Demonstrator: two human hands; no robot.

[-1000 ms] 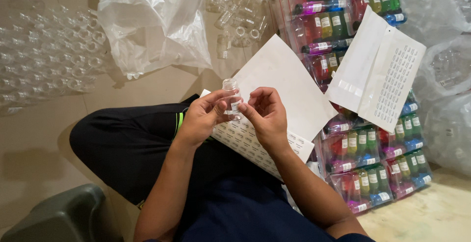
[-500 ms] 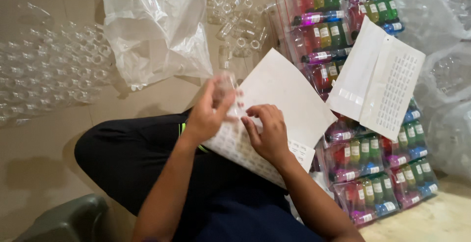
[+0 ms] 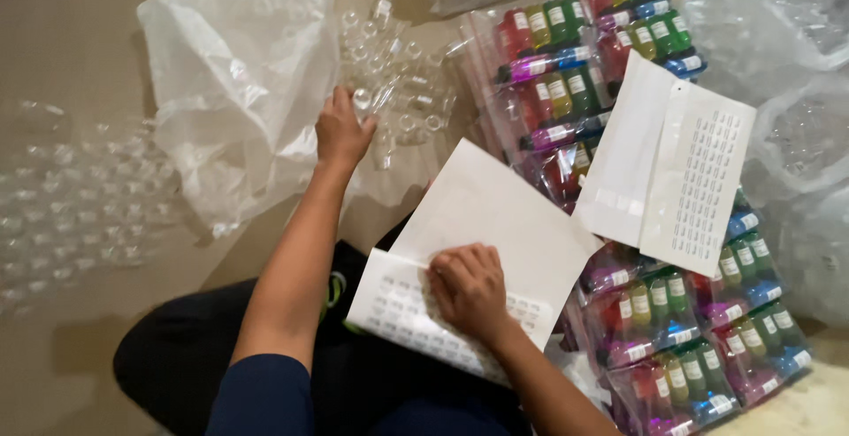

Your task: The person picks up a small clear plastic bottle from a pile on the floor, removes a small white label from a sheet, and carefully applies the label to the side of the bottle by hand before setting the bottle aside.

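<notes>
**Left hand leaves the lap for the pile of empty bottles**

The floor (image 3: 80, 29) is crowded on the right with clear packets of coloured bottles (image 3: 672, 348), a second stack of them (image 3: 575, 56) further up, and a loose white label sheet (image 3: 699, 188) lying across them. To the left lies a crumpled clear plastic bag (image 3: 230, 91), and further left rows of small clear bottles (image 3: 71, 197) stand on the floor.

A second ago both hands met over the lap, pinching one small clear bottle above the sticker sheet. Now they are well apart. The left hand (image 3: 340, 131) has stretched out to the loose heap of empty clear bottles (image 3: 393, 91) beside the bag — its fingers curl onto one at the near edge, though whether it is gripped or only touched I cannot tell. The bottle handled earlier is no longer visible in either hand.

The right hand (image 3: 469, 286) stays on the lap, knuckles bent, fingertips pressing on the sticker sheet (image 3: 398, 312) under its folded-back backing paper (image 3: 486, 206); it may be picking at a label, but that is hidden beneath the fingers.

Judged from this, one bottle looks finished and the cycle is starting over — a fresh bottle being fetched while the next sticker is worked loose.
</notes>
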